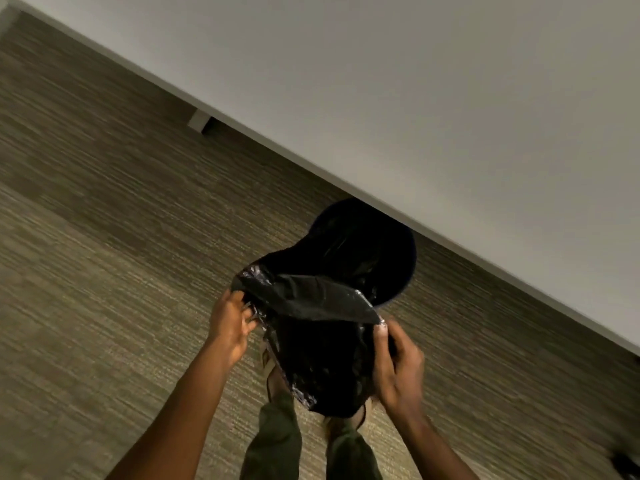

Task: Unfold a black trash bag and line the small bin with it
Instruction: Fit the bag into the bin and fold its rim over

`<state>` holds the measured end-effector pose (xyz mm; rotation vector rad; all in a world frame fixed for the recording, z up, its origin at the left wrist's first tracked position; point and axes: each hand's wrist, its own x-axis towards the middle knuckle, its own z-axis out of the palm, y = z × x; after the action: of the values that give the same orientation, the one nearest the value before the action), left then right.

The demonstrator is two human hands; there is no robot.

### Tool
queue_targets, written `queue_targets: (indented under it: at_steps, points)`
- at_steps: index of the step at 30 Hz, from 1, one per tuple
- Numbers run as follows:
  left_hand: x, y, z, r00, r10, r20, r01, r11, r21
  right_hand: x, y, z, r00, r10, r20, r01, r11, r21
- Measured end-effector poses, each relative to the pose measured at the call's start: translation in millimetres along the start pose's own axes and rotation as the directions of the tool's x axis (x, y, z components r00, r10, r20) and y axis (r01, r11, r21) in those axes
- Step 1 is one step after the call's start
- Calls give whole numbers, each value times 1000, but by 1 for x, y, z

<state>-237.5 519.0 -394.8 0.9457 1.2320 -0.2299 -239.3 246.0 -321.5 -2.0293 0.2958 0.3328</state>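
Observation:
A black trash bag [311, 348] hangs in front of me, its mouth spread wide between both hands. My left hand [230, 327] grips the bag's left edge. My right hand [398, 365] grips its right edge. One flap of the rim [318, 299] folds across the opening. Behind the bag, a small dark round bin [391, 251] stands on the floor under a table edge; the bag covers its near side. The bag's lower end dangles over my legs.
A white table top [450, 116] fills the upper right, its edge running diagonally. Its white leg [198, 121] stands at the upper left. Striped carpet [104, 220] covers the floor. My green trouser legs [277, 445] and shoes show below the bag. A dark object [625, 460] lies at the bottom right.

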Motion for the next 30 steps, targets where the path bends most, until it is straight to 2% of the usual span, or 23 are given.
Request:
queue_targets:
  at_steps: [5, 8, 10, 13, 16, 20, 22, 25, 28, 30]
  points:
    - [2, 13, 33, 994, 73, 78, -81, 990, 112, 48, -10, -14, 965, 191, -180, -193, 981, 7]
    - [5, 33, 51, 970, 156, 184, -165, 986, 32, 72, -24, -29, 956, 69, -284, -71, 997, 2]
    - [9, 41, 61, 957, 202, 206, -208, 978, 5, 83, -38, -34, 951, -20, -309, 10, 999, -34]
    - [14, 43, 74, 971, 191, 143, -203, 976, 77, 102, -31, -34, 942, -80, -327, 24, 985, -171]
    - [20, 44, 91, 972, 193, 137, -216, 959, 184, 126, -16, -31, 926, -64, -373, -41, 962, -268]
    - [38, 56, 112, 966, 248, 73, -258, 941, 219, 145, -1, -23, 901, -232, -365, 98, 931, -351]
    - [48, 60, 116, 971, 238, 15, -237, 960, 151, 153, 6, -21, 866, -385, -319, 229, 872, -433]
    - [65, 62, 112, 992, 127, 25, -126, 992, -16, 160, 22, -23, 791, -605, -94, 461, 689, -559]
    - [79, 61, 102, 994, -9, 110, 26, 986, -162, 168, 34, -25, 800, -595, 81, 526, 630, -572]
    - [91, 64, 100, 997, -60, 53, 67, 988, -139, 171, 43, -30, 803, -575, 156, 549, 612, -569]
